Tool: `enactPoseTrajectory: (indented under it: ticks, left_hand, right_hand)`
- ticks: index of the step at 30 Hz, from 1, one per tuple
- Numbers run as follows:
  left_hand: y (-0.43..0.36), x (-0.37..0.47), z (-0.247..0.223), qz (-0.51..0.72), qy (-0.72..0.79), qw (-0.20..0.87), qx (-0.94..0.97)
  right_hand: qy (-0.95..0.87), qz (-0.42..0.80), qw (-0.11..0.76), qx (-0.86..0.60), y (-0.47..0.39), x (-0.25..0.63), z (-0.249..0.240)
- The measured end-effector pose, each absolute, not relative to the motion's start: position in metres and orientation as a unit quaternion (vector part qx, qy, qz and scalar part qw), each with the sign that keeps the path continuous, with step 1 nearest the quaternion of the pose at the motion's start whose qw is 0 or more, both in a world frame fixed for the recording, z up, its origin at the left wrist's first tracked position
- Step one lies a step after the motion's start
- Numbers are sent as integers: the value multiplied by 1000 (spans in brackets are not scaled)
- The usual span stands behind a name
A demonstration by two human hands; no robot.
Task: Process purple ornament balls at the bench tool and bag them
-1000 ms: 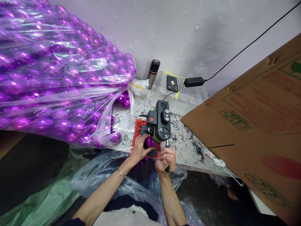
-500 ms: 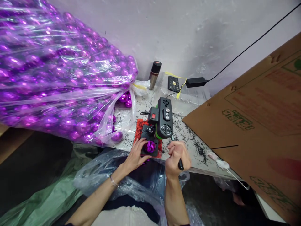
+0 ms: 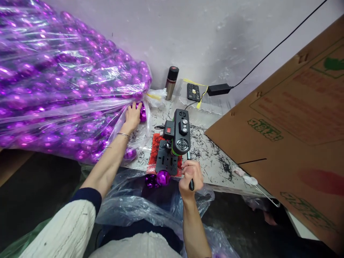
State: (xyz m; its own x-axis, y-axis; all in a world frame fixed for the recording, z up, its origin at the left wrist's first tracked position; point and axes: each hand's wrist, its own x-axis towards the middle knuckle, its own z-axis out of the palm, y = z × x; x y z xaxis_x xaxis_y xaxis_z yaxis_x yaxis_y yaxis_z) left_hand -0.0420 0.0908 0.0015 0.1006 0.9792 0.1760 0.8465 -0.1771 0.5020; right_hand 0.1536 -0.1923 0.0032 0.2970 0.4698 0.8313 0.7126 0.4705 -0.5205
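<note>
My right hand is wrapped round the black lever handle of a small black and green press. At the mouth of a big clear bag full of shiny purple balls, my left hand reaches onto a purple ball; its fingers are bent over the ball. The press's black slotted base plate has no ball on it and sits on a red mat. Just beyond the plate's near edge is a purple ball, with darker purple balls beside it.
A flask, a phone and a black power adapter lie or stand at the back. A large cardboard box leans in from the right. Black scraps litter the table. Clear plastic hangs along the front edge.
My left hand has gone from the base plate up and left to the bag's mouth. The purple ball has moved off the plate, towards me. My right hand keeps its hold; the view has shifted slightly.
</note>
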Motion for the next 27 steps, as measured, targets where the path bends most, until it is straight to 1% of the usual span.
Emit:
enactPoseTrajectory:
  ticks: [2, 4, 6, 9, 11, 14, 16, 18, 20, 27]
  left_hand:
    - [87, -47, 6, 252, 619, 146, 729]
    - [75, -52, 11, 300, 611, 180, 710]
    - [57, -59, 14, 364, 584, 261, 677]
    - [18, -68, 11, 438, 493, 422, 623]
    - [-13, -70, 2, 457, 452, 496, 583]
    - [-57, -63, -21, 455, 435, 582, 515]
    - [-81, -51, -38, 449, 431, 617, 482]
    - [-96, -38, -52, 452, 440, 607, 484]
    - [-105, -25, -62, 444, 449, 572, 524]
    - [-114, -6, -78, 341, 456, 429, 701]
  right_hand:
    - [-587, -94, 628, -503, -192, 154, 1]
    - [-589, -92, 627, -501, -192, 154, 0]
    - [-591, -90, 627, -500, -192, 155, 0]
    - [-589, -86, 628, -501, -192, 155, 5]
    - [-586, -83, 630, -503, -191, 155, 11]
    - [-576, -83, 634, -510, -189, 153, 24]
    - [-573, -80, 633, -514, -188, 153, 32]
    - [-574, -70, 634, -513, -187, 153, 38]
    - [-577, -61, 638, -507, -187, 153, 40]
    - [-594, -68, 621, -507, -190, 155, 34]
